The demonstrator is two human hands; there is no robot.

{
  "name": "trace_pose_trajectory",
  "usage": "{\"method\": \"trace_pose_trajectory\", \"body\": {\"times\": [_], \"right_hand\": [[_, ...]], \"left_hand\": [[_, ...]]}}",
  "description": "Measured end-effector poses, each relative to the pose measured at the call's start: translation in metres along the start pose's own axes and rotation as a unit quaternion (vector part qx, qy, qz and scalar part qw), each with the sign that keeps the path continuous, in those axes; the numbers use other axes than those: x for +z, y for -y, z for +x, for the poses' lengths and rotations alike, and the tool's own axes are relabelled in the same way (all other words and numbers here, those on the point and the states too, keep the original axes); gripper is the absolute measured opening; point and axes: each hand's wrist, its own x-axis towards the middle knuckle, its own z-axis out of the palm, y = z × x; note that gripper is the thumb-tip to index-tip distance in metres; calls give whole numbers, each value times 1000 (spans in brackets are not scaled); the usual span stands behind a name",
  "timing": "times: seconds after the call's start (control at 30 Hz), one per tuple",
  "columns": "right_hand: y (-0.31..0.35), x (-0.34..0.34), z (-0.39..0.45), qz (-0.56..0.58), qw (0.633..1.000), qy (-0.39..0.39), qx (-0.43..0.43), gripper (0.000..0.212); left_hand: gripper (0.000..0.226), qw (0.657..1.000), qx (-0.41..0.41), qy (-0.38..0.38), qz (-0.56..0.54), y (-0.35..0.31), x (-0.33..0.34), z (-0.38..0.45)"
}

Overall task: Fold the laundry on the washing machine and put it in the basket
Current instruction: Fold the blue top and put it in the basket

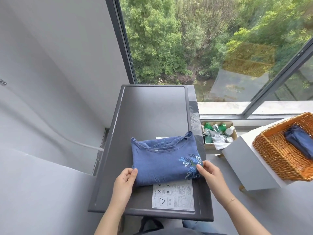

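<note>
Now left hand (126,177), right hand (209,172) pinch folded shirt (162,160) sides, grip narrow.

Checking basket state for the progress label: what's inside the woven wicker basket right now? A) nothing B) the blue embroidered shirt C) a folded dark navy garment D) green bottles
C: a folded dark navy garment lies in the woven wicker basket, while the blue embroidered shirt is on the dark grey washing machine top, held by both hands.

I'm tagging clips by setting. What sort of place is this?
Probably a home laundry nook or enclosed balcony: a washing machine stands by a tall window over trees, with a box of detergent bottles and a wicker basket beside it.
</note>
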Motion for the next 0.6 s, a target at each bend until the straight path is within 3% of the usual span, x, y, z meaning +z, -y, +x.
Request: {"method": "trace_pose_trajectory", "body": {"times": [0.13, 0.2, 0.27, 0.43, 0.5, 0.6], "right_hand": [[-3, -2, 5, -104, 995, -10, 5, 6], [5, 0, 9, -95, 994, -60, 2, 9], [15, 3, 18, -60, 992, -107, 0, 17], [33, 15, 55, -85, 990, -108, 9, 25], [38, 22, 69, -105, 989, -106, 12, 22], [45, 28, 81, -87, 989, -116, -17, 4]], "left_hand": [[18, 992, -8, -8, 123, 9, -2, 4], [9, 994, -17, -45, 96, 3, -2, 8], [20, 995, -30, -80, 54, -8, -1, 19], [20, 995, -56, -76, 3, -27, 9, 57], [8, 996, -34, -78, 2, -33, 14, 64], [14, 998, 12, -55, -26, -43, 18, 66]]}}
